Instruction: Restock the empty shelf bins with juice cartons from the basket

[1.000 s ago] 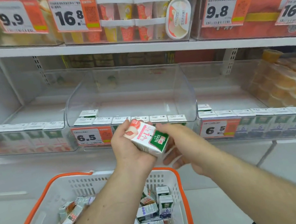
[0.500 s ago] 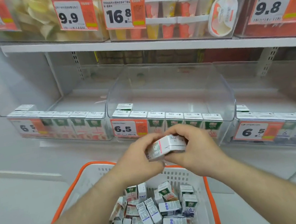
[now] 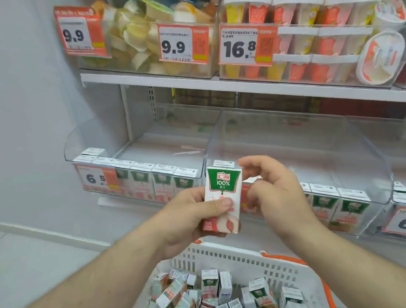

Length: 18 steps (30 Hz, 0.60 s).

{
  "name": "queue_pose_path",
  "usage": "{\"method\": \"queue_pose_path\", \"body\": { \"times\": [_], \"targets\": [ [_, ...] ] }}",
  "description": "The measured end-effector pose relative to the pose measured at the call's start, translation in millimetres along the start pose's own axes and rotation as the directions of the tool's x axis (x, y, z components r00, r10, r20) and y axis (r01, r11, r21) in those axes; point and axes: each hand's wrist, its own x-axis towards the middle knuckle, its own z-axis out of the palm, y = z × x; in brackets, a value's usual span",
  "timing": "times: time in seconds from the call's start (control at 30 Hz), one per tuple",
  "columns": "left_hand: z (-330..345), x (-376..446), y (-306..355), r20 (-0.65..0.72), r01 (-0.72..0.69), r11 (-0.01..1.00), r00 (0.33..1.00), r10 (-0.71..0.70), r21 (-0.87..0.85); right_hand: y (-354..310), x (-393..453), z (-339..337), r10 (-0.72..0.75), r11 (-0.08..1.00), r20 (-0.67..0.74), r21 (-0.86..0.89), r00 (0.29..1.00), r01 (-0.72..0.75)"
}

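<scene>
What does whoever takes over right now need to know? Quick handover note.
Left hand: grips one juice carton upright, front facing the camera, above the basket.
Right hand: fingers curled beside the carton's right edge; contact unclear.
Basket: many cartons remain, loosely piled.
Left bin: front row of cartons, bare floor behind.
Middle bin: front row only, rest unfilled.
Left: place the held carton, then keep filling behind the front rows.
</scene>
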Motion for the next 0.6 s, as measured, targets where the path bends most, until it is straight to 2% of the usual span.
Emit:
{"method": "queue_pose_path", "body": {
  "times": [0.17,0.3,0.37,0.4,0.47,0.53,0.6],
  "targets": [
    [-41,-4,17,-0.009,0.008,0.987,1.0,-0.007,0.161,-13,27,37,0.191,0.977,0.162,-0.127,0.968,-0.171],
    [-74,-5,21,-0.101,0.02,0.973,0.995,0.003,0.228,-22,51,79,0.229,0.92,0.216,-0.366,0.949,-0.139],
    [-86,-7,25,-0.185,0.037,0.975,0.983,0.004,0.219,-22,66,98,0.256,0.901,0.196,-0.403,0.947,-0.16],
    [-92,-8,28,-0.229,0.04,0.987,0.974,-0.002,0.158,-22,74,107,0.263,0.901,0.183,-0.398,0.947,-0.173],
    [-105,-9,34,-0.336,0.036,0.997,0.94,-0.059,-0.074,-25,92,122,0.244,0.917,0.152,-0.357,0.958,-0.177],
    [-122,-9,37,-0.511,-0.019,0.95,0.846,-0.151,-0.312,-29,111,137,0.191,0.939,0.111,-0.309,0.975,-0.149],
    [-136,-8,35,-0.663,-0.124,0.897,0.718,-0.214,-0.424,-29,134,153,0.11,0.942,0.07,-0.326,0.992,-0.081]
  ]
}}
